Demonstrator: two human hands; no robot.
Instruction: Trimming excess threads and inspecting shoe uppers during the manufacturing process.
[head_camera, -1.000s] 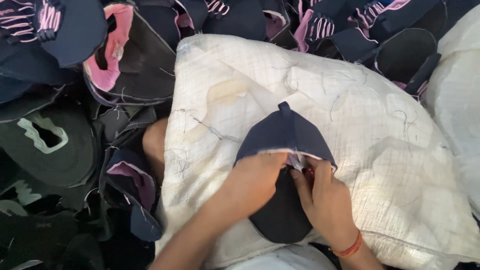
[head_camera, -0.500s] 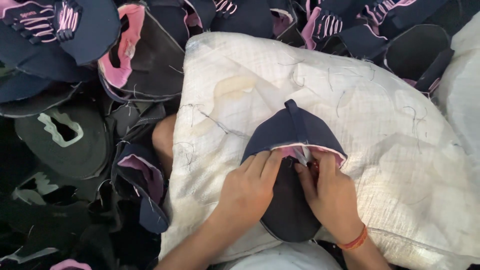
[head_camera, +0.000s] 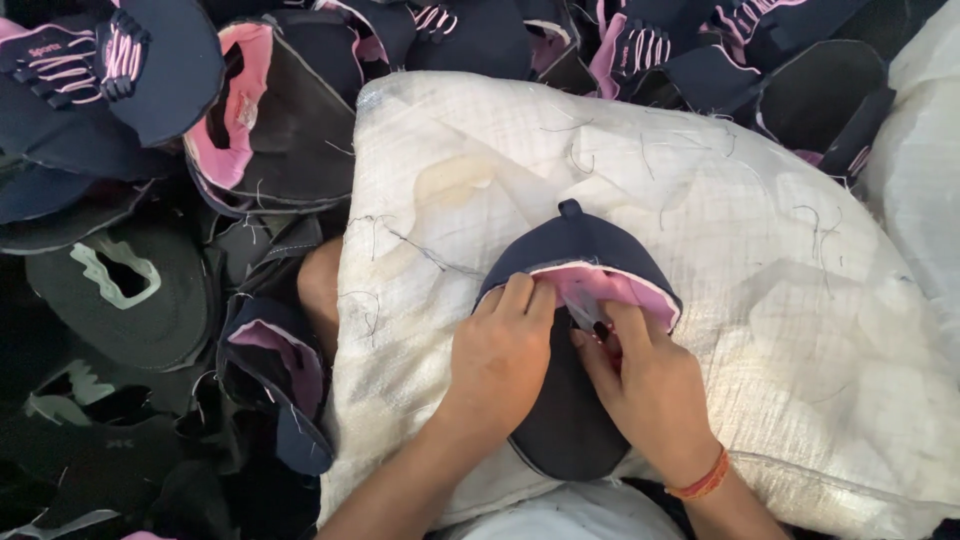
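Observation:
A navy shoe-upper piece (head_camera: 580, 245) with a pink lining lies on a white woven sack (head_camera: 700, 200) across my lap. My left hand (head_camera: 497, 350) presses on the piece's left side, fingertips pinching the folded edge where the pink lining shows. My right hand (head_camera: 650, 390), with a red-orange band at the wrist, holds the right side and grips a small dark tool against the lining; the tool is mostly hidden by the fingers.
Piles of navy and pink shoe uppers (head_camera: 260, 130) surround the sack at the left and top. Dark pieces with pale cut-out shapes (head_camera: 120, 275) lie at the left. Another white sack (head_camera: 920, 170) sits at the right edge.
The folded edge of the piece has been opened further, showing more pink lining. Both hands have shifted slightly up onto that edge.

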